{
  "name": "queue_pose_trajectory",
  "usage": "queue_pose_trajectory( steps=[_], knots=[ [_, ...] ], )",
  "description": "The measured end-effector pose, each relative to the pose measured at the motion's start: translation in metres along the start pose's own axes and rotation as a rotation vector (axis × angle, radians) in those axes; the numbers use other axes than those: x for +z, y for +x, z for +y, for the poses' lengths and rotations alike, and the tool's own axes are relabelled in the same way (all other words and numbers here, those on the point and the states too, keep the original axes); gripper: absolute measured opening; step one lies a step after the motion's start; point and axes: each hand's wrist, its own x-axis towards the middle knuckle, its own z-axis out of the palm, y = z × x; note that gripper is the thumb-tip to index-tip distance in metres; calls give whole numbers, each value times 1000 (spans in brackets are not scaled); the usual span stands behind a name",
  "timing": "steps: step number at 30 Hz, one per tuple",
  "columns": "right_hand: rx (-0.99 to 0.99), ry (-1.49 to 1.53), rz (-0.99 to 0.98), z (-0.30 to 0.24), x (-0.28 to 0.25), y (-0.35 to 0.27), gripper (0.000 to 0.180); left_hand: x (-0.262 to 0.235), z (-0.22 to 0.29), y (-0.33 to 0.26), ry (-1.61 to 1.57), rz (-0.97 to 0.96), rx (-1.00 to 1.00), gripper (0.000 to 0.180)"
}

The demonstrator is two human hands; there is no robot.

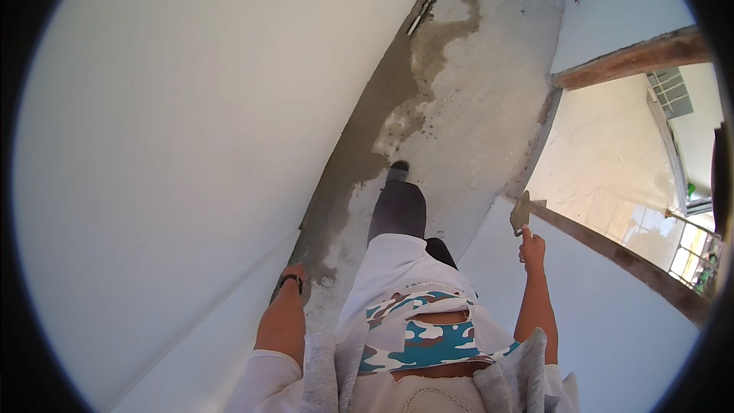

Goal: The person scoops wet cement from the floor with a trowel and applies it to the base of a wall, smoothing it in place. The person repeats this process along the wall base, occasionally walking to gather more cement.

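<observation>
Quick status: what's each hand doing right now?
Left hand: down by the wet cement strip along the white wall; grip cannot be told.
Right hand: closed on a trowel, blade raised.

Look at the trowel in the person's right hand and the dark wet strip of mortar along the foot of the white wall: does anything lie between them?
Yes. The right hand holds the trowel by the low parapet; the wet mortar strip runs along the white wall opposite. Between them stands the person's own leg, foot planted beside the strip.
</observation>
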Motion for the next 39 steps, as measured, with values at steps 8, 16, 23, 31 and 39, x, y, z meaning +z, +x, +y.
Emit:
queue_pose_trajectory(
  steps=[8,16,23,31,39],
  knots=[
    [-311,-252,304,-195,-1,202,63,-172,63,19,-1195,-367,-600,38],
    [284,353,240,-352,-53,304,54,-696,177,243,-1290,254,-13,30],
    [469,437,164,-429,-105,429,44,-1068,243,338,-1413,708,533,37],
    [439,192,7,-625,-185,602,47,-1043,276,456,85,79,302,37],
    [204,272,58,-868,-224,824,57,-1189,323,551,-991,-212,-281,35]
  ],
)
